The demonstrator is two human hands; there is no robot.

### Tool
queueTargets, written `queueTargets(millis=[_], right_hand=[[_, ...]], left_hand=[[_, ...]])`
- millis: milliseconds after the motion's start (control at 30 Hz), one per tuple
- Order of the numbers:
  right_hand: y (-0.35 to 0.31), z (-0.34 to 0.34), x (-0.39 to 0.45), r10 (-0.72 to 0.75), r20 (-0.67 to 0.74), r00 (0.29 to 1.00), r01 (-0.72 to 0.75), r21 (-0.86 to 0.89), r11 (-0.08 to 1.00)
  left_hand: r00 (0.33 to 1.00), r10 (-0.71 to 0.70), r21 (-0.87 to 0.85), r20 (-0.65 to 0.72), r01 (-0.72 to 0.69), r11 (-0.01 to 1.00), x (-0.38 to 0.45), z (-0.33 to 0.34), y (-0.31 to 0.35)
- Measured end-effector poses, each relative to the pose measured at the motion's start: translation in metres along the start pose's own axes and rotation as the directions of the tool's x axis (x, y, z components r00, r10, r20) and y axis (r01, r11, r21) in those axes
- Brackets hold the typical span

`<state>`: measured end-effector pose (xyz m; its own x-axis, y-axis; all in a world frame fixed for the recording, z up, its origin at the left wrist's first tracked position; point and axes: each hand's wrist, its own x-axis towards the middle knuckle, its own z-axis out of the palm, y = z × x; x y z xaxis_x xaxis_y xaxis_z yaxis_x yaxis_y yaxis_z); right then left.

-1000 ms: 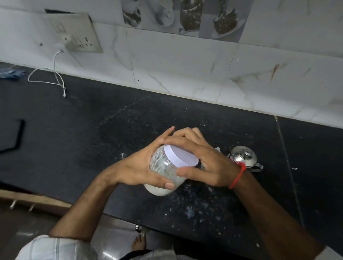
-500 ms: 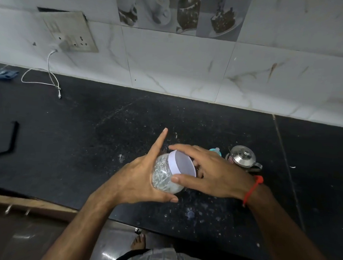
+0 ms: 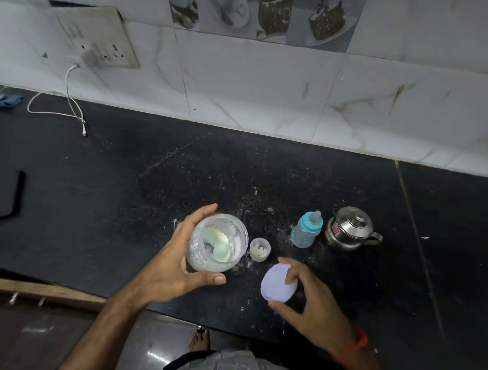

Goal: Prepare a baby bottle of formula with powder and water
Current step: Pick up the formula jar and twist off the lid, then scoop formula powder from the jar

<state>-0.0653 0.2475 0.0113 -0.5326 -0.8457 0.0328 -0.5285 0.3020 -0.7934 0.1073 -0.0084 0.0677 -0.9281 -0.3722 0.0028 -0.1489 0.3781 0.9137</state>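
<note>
My left hand (image 3: 173,263) grips a clear plastic jar (image 3: 218,241) of pale powder, held open above the black counter (image 3: 123,192); a greenish scoop lies inside it. My right hand (image 3: 310,307) pinches the jar's white lid (image 3: 277,282) by its edges, low over the counter to the right of the jar. A small translucent cap (image 3: 259,250) with bits of powder in it stands between the jar and the lid. The baby bottle (image 3: 307,229), clear with a blue collar and teat, stands upright further right.
A small steel kettle (image 3: 350,228) stands right of the bottle. Powder specks dot the counter around the cap. A white charger cable (image 3: 71,110) hangs from the wall socket at the far left, near a blue cloth (image 3: 4,100). The counter's front edge runs just below my hands.
The lid has come off the jar: my right hand carried it away to the right and down. The jar now sits open in my left hand, and the bottle and cap are uncovered.
</note>
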Motion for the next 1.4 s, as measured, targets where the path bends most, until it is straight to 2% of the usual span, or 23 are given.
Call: queueTargets(millis=[167,267,367,433,467,533,600,667,767,1000,1100,1200,1400], right_hand=[[0.06,0.04,-0.017,-0.016,0.003,1.0,0.016,-0.143,0.99],[0.06,0.045,-0.018,-0.006,-0.011,1.0,0.004,-0.205,0.979],[0.008,0.022,-0.012,0.007,-0.211,0.977,-0.021,-0.063,0.998],[-0.04,0.0,-0.003,-0.056,-0.389,0.92,0.056,-0.013,0.998],[-0.064,-0.011,0.002,-0.1,-0.426,0.899,0.111,0.001,0.994],[-0.1,-0.027,0.015,-0.242,-0.379,0.893,0.244,-0.044,0.969],[-0.118,-0.032,0.027,-0.325,-0.227,0.918,0.267,-0.252,0.93],[-0.123,-0.033,0.035,-0.326,-0.122,0.937,0.23,-0.486,0.843],[-0.12,-0.037,0.041,-0.302,-0.064,0.951,0.204,-0.602,0.772],[-0.113,-0.036,0.038,-0.37,-0.041,0.928,0.328,-0.38,0.865],[-0.115,-0.038,0.035,-0.318,-0.074,0.945,0.292,-0.242,0.925],[-0.116,-0.044,0.031,-0.229,-0.043,0.972,0.227,-0.061,0.972],[-0.118,-0.055,0.024,-0.266,-0.085,0.96,0.25,-0.156,0.955]], left_hand=[[0.995,0.072,-0.019,-0.074,-0.073,0.997,0.003,0.01,0.001],[0.992,0.104,-0.005,-0.066,-0.104,0.995,0.008,0.014,0.005],[0.983,0.155,0.066,-0.094,-0.149,0.987,0.011,0.016,0.01],[0.979,0.186,0.148,-0.088,-0.172,0.974,0.011,0.017,0.014],[0.978,0.198,0.199,-0.067,-0.182,0.963,0.012,0.019,0.018],[0.976,0.219,0.302,-0.005,-0.207,0.93,0.011,0.022,0.027],[0.977,0.207,0.329,0.046,-0.211,0.92,0.009,0.026,0.037],[0.981,0.175,0.329,0.082,-0.192,0.925,0.007,0.026,0.048],[0.978,0.169,0.389,0.118,-0.203,0.899,0.004,0.022,0.06],[0.958,0.231,0.501,0.17,-0.286,0.817,-0.001,0.015,0.075],[0.957,0.244,0.504,0.159,-0.291,0.813,-0.001,0.013,0.077],[0.949,0.265,0.478,0.172,-0.315,0.82,0.0,0.008,0.074],[0.95,0.25,0.519,0.186,-0.311,0.796,0.002,-0.012,0.07]])
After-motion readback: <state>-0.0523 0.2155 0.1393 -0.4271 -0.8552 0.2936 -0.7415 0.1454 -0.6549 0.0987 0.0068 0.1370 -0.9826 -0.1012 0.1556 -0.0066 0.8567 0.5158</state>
